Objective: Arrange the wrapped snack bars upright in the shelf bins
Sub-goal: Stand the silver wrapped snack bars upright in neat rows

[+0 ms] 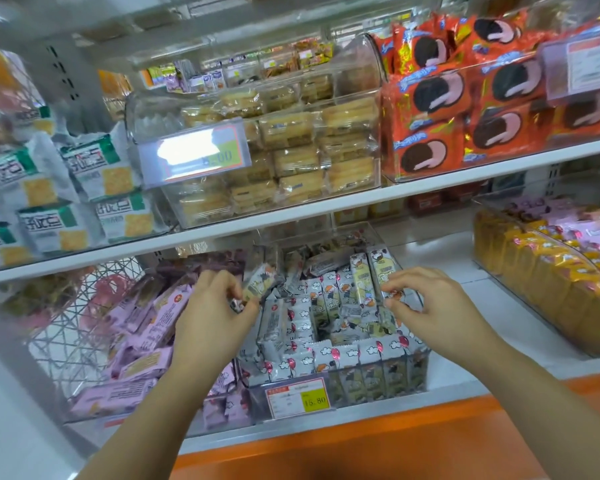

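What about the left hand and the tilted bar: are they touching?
Touching. The head view shows the left hand pinching the lower end of the tilted bar between thumb and fingers, with no gap.

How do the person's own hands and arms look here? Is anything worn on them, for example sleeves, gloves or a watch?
The left hand and the right hand are both bare: no gloves, and no ring, watch or bracelet shows. The forearms are uncovered too, and no sleeve comes into view before the lower edge of the picture.
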{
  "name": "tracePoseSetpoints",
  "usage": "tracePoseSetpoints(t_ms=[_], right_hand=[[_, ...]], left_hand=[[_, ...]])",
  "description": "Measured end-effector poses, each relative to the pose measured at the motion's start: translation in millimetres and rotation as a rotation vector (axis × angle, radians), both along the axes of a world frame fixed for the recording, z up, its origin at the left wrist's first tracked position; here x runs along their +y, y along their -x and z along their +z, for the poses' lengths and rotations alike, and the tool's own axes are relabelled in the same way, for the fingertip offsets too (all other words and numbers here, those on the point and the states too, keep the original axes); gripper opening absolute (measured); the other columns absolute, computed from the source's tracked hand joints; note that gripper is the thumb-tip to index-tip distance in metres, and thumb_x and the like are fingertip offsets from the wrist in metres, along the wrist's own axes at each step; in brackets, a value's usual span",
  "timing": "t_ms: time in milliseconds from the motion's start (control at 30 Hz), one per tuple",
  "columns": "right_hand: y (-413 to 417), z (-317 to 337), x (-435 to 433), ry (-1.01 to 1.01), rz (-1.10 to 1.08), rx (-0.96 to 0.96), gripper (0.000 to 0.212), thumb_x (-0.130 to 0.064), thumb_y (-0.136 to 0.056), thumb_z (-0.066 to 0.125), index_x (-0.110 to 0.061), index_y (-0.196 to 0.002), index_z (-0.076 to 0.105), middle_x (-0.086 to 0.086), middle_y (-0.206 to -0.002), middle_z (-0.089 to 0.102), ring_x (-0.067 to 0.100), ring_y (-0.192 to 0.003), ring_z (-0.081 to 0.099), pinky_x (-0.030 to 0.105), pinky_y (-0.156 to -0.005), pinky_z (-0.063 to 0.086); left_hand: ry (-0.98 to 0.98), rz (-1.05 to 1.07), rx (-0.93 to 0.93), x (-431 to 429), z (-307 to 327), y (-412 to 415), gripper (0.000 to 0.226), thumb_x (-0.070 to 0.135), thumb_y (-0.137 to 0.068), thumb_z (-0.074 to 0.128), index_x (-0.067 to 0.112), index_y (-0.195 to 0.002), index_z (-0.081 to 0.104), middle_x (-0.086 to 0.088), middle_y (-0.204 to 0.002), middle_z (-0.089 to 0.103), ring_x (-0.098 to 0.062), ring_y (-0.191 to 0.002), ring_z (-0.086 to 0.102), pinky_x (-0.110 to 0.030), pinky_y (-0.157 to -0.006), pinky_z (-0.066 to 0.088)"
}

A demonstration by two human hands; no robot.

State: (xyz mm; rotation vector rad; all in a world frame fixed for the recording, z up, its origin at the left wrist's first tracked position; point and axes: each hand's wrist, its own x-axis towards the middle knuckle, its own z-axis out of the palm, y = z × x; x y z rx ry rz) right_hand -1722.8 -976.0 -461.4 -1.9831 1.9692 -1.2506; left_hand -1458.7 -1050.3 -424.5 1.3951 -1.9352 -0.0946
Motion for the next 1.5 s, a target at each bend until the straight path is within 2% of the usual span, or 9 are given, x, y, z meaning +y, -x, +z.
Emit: tracePoseSetpoints(t_ms=[200,433,567,967,1133,1267,1333,1400,1500], right_hand=[[0,0,2,-0.002,0.006,0.006,0.018,-0.020,-0.086,0.064,-0.024,-0.103,0.069,-0.014,-0.104,0.057,0.003,-0.106,0.042,0.016,-0.090,0.027],[6,-2,1,0.018,-0.016,-0.034,0.016,-0.018,-0.087,0.065,-0.025,-0.100,0.069,-0.015,-0.103,0.059,0.002,-0.103,0.044,0.011,-0.087,0.026],[11,-2,-1,0.024,-0.029,-0.095,0.014,-0.018,-0.086,0.065,-0.027,-0.097,0.068,-0.015,-0.102,0.058,0.002,-0.101,0.049,0.009,-0.085,0.031],[22,-7,-4,-0.135,0.046,-0.256,0.036,-0.034,-0.085,0.066,-0.031,-0.120,0.059,-0.015,-0.121,0.050,0.004,-0.109,0.049,0.020,-0.091,0.037],[23,-5,-4,-0.163,0.052,-0.256,0.039,-0.036,-0.083,0.068,-0.032,-0.120,0.058,-0.014,-0.122,0.048,0.005,-0.112,0.048,0.018,-0.090,0.034],[22,-5,-2,-0.154,0.045,-0.243,0.036,-0.035,-0.084,0.067,-0.033,-0.118,0.058,-0.015,-0.121,0.048,0.004,-0.111,0.048,0.019,-0.092,0.035],[23,-5,-1,-0.155,0.041,-0.239,0.034,-0.035,-0.084,0.067,-0.033,-0.118,0.058,-0.016,-0.120,0.049,0.004,-0.111,0.048,0.019,-0.093,0.036],[23,-5,-1,-0.148,0.036,-0.243,0.033,-0.035,-0.085,0.066,-0.033,-0.116,0.059,-0.017,-0.120,0.049,0.003,-0.110,0.049,0.019,-0.093,0.036],[22,-5,-1,-0.138,0.026,-0.243,0.030,-0.034,-0.085,0.066,-0.033,-0.114,0.059,-0.016,-0.119,0.051,0.003,-0.109,0.049,0.020,-0.093,0.037]], left_hand=[[-0.139,0.080,-0.281,6,4,-1,0.018,0.042,-0.084,0.057,0.028,-0.077,0.048,0.007,-0.090,0.048,-0.018,-0.077,0.054,-0.028,-0.060,0.038],[-0.036,-0.137,-0.272,8,22,24,0.014,0.041,-0.086,0.058,0.030,-0.094,0.055,0.013,-0.105,0.043,-0.016,-0.085,0.058,-0.031,-0.076,0.047],[-0.233,-0.326,-0.146,-4,25,68,0.011,0.033,-0.091,0.057,0.029,-0.099,0.052,0.009,-0.105,0.053,-0.009,-0.095,0.056,-0.027,-0.080,0.046],[-0.570,-0.398,-0.097,-55,-15,155,0.071,0.030,-0.090,0.061,0.017,-0.148,0.021,-0.007,-0.150,0.033,-0.022,-0.127,0.044,-0.022,-0.089,0.036],[-0.561,-0.375,-0.065,-56,-17,159,0.068,0.025,-0.090,0.061,0.018,-0.147,0.023,-0.010,-0.142,0.044,-0.015,-0.094,0.050,-0.023,-0.074,0.042],[-0.531,-0.338,0.012,-52,-7,149,0.060,0.030,-0.090,0.062,0.018,-0.142,0.035,-0.007,-0.139,0.048,-0.022,-0.114,0.053,-0.023,-0.081,0.038],[-0.493,-0.296,0.055,-50,1,138,0.050,0.030,-0.089,0.062,0.020,-0.134,0.044,-0.004,-0.126,0.057,-0.020,-0.102,0.061,-0.021,-0.073,0.043],[-0.460,-0.227,0.179,-53,8,124,0.025,0.029,-0.088,0.064,0.018,-0.109,0.056,-0.005,-0.099,0.066,-0.021,-0.074,0.065,-0.023,-0.058,0.049],[-0.474,-0.141,0.453,-64,13,110,0.017,0.020,-0.085,0.065,0.009,-0.097,0.059,-0.009,-0.093,0.067,-0.019,-0.074,0.064,-0.023,-0.061,0.052]])
